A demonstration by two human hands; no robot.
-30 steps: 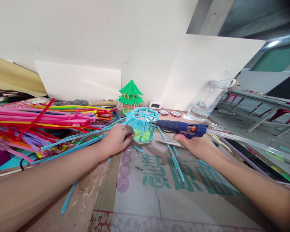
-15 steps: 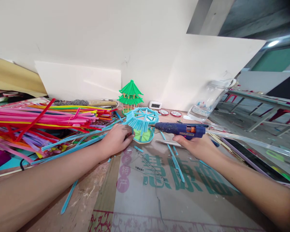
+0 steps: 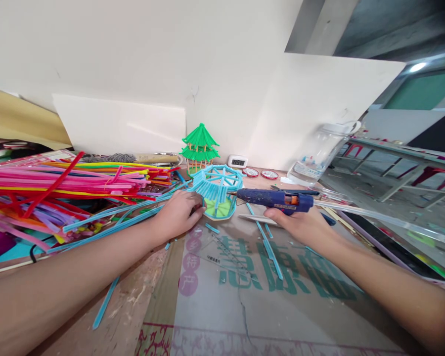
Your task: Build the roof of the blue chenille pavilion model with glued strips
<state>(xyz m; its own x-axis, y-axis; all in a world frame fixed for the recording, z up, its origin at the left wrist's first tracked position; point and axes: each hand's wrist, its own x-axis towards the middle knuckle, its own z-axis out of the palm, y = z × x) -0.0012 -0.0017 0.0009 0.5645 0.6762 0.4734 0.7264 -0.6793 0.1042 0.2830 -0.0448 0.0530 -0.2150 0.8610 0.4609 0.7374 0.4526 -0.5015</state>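
My left hand (image 3: 178,213) is curled against the left side of a light blue straw pavilion model (image 3: 217,190) with a green base, fingers pinching at its edge. My right hand (image 3: 300,222) grips a blue hot glue gun (image 3: 276,199), whose nozzle points left and nearly touches the model's right side. A clear glue stick (image 3: 374,216) trails from the gun's back to the right. Loose blue straw pieces (image 3: 269,244) lie on the cardboard between my hands.
A big pile of coloured straws (image 3: 59,188) fills the left. A finished green pavilion (image 3: 200,146), a small digital clock (image 3: 238,161), two round red lids (image 3: 261,173) and a clear plastic jar (image 3: 321,151) stand by the wall. Printed cardboard (image 3: 252,296) covers the table.
The glue gun has shifted left, bringing its nozzle closer to the blue model. My left hand has stayed on the model.
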